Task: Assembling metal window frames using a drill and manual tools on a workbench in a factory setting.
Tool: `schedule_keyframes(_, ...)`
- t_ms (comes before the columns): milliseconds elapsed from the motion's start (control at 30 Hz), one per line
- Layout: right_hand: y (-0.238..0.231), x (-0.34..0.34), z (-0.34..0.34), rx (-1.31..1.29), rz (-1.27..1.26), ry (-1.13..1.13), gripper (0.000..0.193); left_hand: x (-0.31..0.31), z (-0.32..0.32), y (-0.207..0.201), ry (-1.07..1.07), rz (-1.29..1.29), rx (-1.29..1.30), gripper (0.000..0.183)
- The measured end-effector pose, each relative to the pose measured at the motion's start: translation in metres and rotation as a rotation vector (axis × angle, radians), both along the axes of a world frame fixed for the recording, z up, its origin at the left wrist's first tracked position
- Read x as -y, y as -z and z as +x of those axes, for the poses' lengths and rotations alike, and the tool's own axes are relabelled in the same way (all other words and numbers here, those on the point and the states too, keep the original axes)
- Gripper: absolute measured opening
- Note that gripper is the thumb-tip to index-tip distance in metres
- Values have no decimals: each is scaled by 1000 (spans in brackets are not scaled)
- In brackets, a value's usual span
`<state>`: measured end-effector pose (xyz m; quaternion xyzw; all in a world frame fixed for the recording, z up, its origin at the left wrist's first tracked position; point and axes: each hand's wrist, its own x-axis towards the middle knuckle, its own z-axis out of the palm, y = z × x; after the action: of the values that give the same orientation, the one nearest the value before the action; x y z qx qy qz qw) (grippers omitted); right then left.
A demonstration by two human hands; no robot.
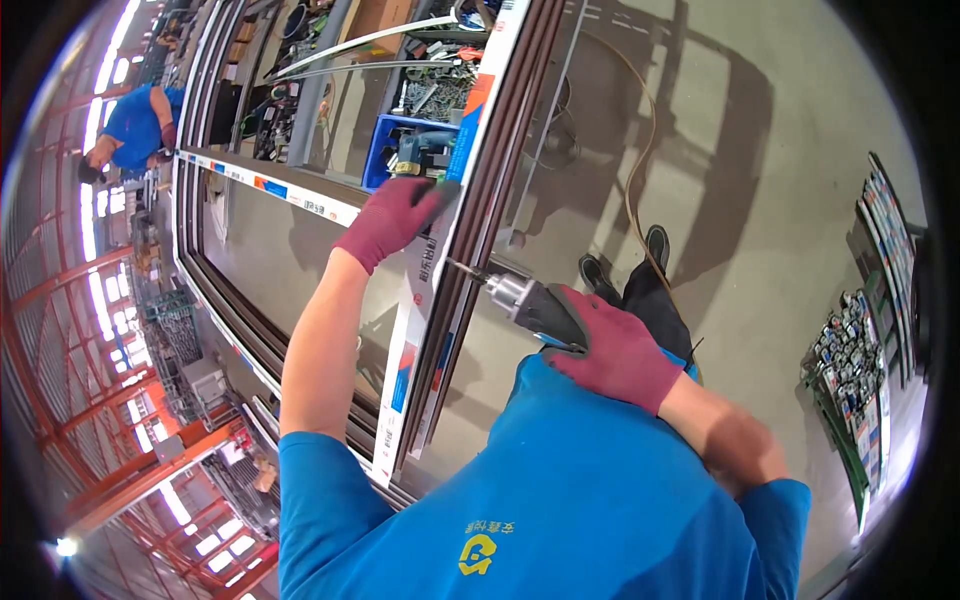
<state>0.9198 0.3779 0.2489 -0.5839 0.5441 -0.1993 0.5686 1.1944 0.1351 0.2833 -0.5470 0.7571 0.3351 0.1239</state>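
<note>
My right hand (622, 347), in a maroon glove, is wrapped round a power drill (532, 305). The drill's silver chuck points left, and its thin bit (463, 268) reaches to the side of a long dark brown frame bar (487, 200). White printed film covers the bar's upper face. My left hand (395, 219), gloved the same way, rests on the frame where a crossbar (290, 192) meets this bar. Its fingers bend over the joint, and whether they pinch anything small cannot be seen. Whether the bit touches the bar is unclear.
Beyond my left hand, a blue bin (378, 150) holds tools, beside trays of loose hardware (437, 92). Another person (135, 130) in blue stands at the frame's far left. A hose (640, 150) runs over the floor to my feet. Stacked profiles (850, 355) stand at right.
</note>
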Motion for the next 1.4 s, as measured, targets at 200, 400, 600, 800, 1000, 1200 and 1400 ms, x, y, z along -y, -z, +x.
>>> schedule_keyframes(200,1,-16,-19,52,35,105,83,-38,61,-25,-653,-309,-849,32)
schedule_keyframes(400,-34,-18,-25,132,100,92,83,-157,51,-11,-1095,-201,-1081,36)
schedule_keyframes(600,-57,-5,-5,79,74,-18,86,-177,18,3,-964,-367,-853,38)
schedule_keyframes(800,-54,-3,8,90,151,43,86,-152,15,16,-778,-640,-530,39)
schedule_keyframes(1000,-52,-10,2,148,167,115,84,-124,23,23,-838,-566,-597,33)
schedule_keyframes(1200,-50,-16,-16,135,132,96,81,-119,18,18,-932,-464,-580,32)
schedule_keyframes(1400,-55,-7,-31,229,185,90,79,-121,28,52,-967,-579,-610,27)
